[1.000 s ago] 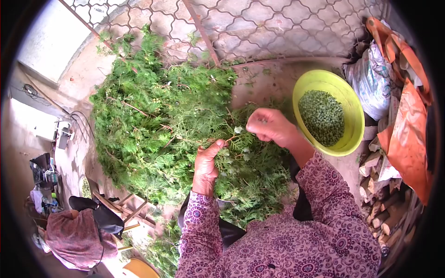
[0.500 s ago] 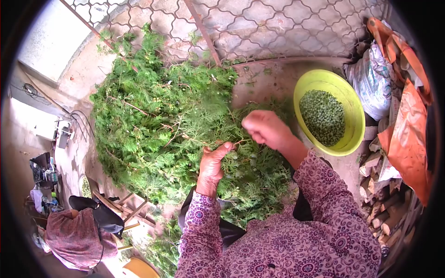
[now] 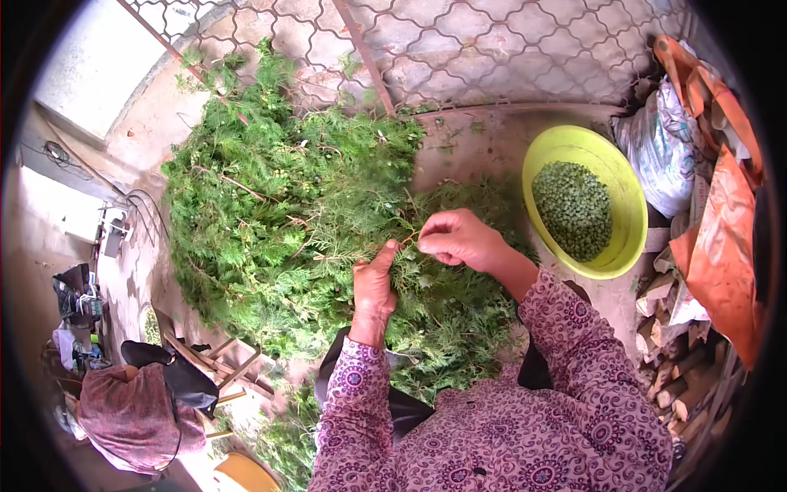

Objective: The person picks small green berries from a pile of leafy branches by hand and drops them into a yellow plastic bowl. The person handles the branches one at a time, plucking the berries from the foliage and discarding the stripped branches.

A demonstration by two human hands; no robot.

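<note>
A big heap of green conifer branches [image 3: 270,205] lies in front of me. My left hand [image 3: 374,287] grips a sprig at the heap's near edge, thumb pointing up. My right hand [image 3: 459,239] pinches the tip of that same sprig, fingers closed just right of the left thumb. A yellow-green bowl [image 3: 616,184] holding many small green berries [image 3: 574,209] stands to the right of my right hand. My arms wear purple patterned sleeves.
A metal lattice fence [image 3: 459,49] runs along the far side. Bags and orange cloth [image 3: 721,213] are piled at the right, with cut firewood [image 3: 680,369] below them. A wooden frame [image 3: 213,369] and dark clothing [image 3: 139,402] lie at lower left.
My right hand has come down and left from near the bowl to the sprig tip. My left hand has shifted slightly up on the sprig.
</note>
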